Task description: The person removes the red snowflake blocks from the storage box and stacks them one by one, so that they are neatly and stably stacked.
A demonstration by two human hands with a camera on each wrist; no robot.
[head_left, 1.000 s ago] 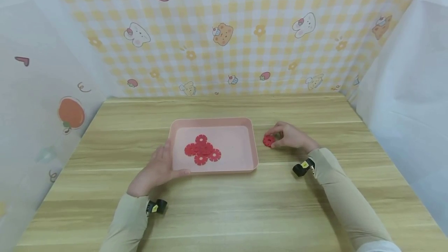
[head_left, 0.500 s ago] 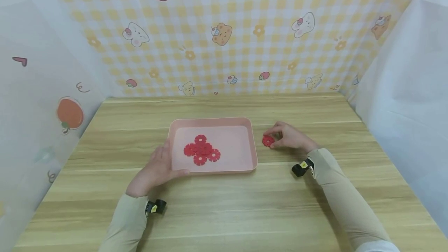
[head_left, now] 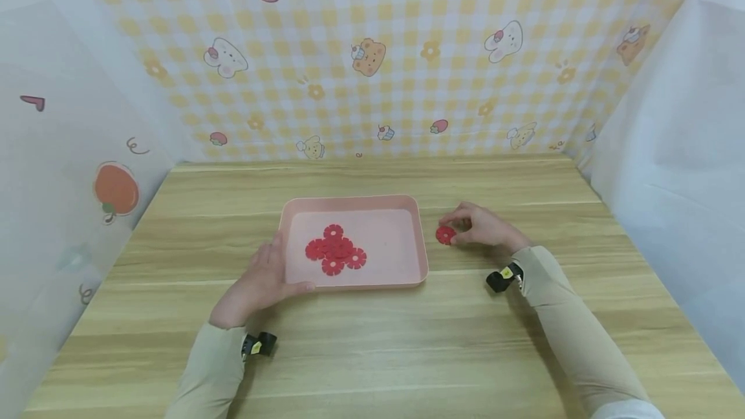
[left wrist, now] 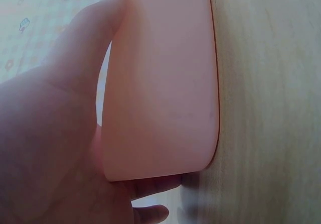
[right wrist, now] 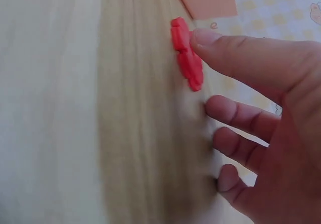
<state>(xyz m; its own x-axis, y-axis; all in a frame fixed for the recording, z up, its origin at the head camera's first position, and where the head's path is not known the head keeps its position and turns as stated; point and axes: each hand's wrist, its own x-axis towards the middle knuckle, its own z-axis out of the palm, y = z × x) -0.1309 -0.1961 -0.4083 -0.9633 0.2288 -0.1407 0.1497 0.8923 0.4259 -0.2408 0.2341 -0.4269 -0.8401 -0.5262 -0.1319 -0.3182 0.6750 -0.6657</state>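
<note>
A shallow pink tray [head_left: 396,279] stands on the wooden table, with a cluster of overlapping red interlocking discs [head_left: 333,266] on its left half. My left hand [head_left: 262,283] holds the tray's near left corner. Its thumb lies along the front rim and its fingers run along the left wall; the left wrist view shows the thumb tip over the tray's rim [left wrist: 160,83]. Right of the tray, my right hand [head_left: 480,226] pinches a notched red interlocking disc [head_left: 445,235] by its right side. In the right wrist view the thumb presses on this disc [right wrist: 186,58], while the other fingers curl below.
The wooden table [head_left: 372,354] extends around the tray on every side. Behind it rises a yellow checked cloth [head_left: 407,83] with cartoon prints. White sheets hang at left and right. A small black wrist camera [head_left: 502,280] sits on each wrist.
The red disc in my right hand has shifted very slightly left and turned so that its face shows more. My left hand and the tray have stayed in place.
</note>
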